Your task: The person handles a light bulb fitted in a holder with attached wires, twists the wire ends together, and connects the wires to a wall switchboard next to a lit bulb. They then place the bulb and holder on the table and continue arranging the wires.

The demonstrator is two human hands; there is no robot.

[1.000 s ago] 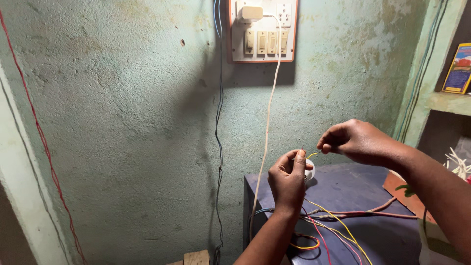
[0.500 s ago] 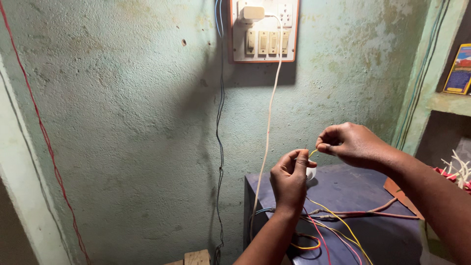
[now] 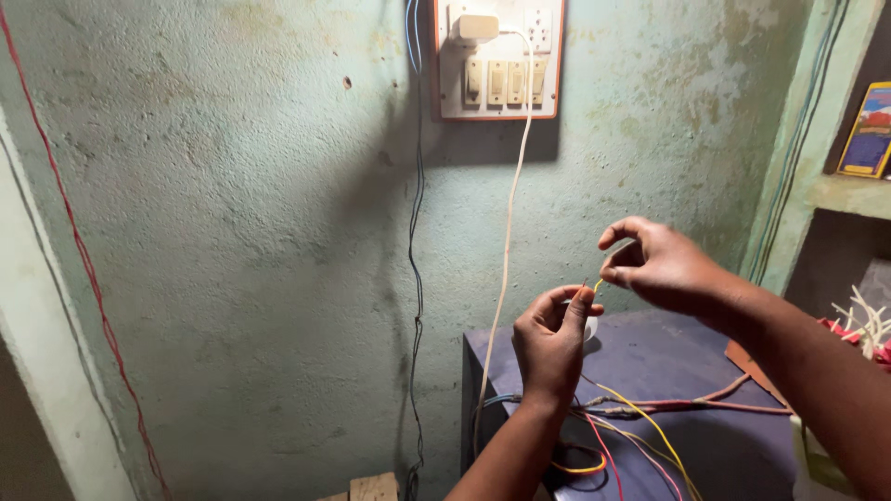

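Two hands raised over dark counter (image 3: pixel 687 371), left hand (image 3: pixel 549 341) pinching thin yellow wire (image 3: pixel 640 422) between thumb and forefinger, right hand (image 3: pixel 661 264) at two o'clock, fingertips closed on wire's tip, switchboard (image 3: pixel 499 60) at twelve o'clock.

A white switchboard (image 3: pixel 499 60) in an orange frame hangs high on the rough green wall (image 3: pixel 232 213), with a white charger (image 3: pixel 473 26) plugged in at its top left. The charger's white cable (image 3: pixel 506 241) drops down the wall. Thin dark wires (image 3: pixel 416 232) run down just left of it. Far left, a red wire (image 3: pixel 79 250) trails down. At right, a shelf (image 3: pixel 849 193) carries a blue and yellow box (image 3: pixel 871 130).
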